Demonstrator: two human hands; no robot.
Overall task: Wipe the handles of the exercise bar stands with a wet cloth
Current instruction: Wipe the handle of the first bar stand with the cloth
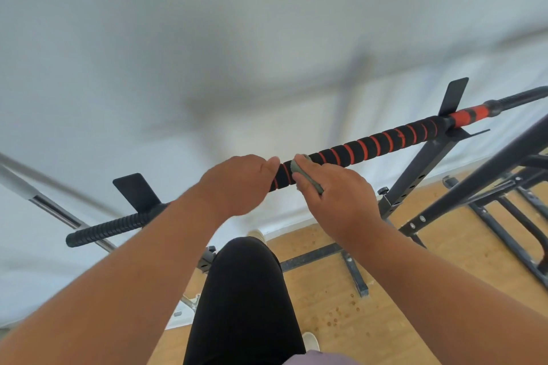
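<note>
pressing cloth [308,176] on bar [370,144], right hand [335,195] beside left hand [237,184].

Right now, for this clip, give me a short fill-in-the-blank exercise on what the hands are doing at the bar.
1. The right hand presses a grey ____ against the bar's foam grip.
2. The left hand grips the ____ itself.
3. The foam grip is black with ____ stripes.

Missing words: cloth; bar; red

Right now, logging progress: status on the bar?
Left hand grips foam handle. Right hand presses cloth on it. Nothing blocking.
</note>
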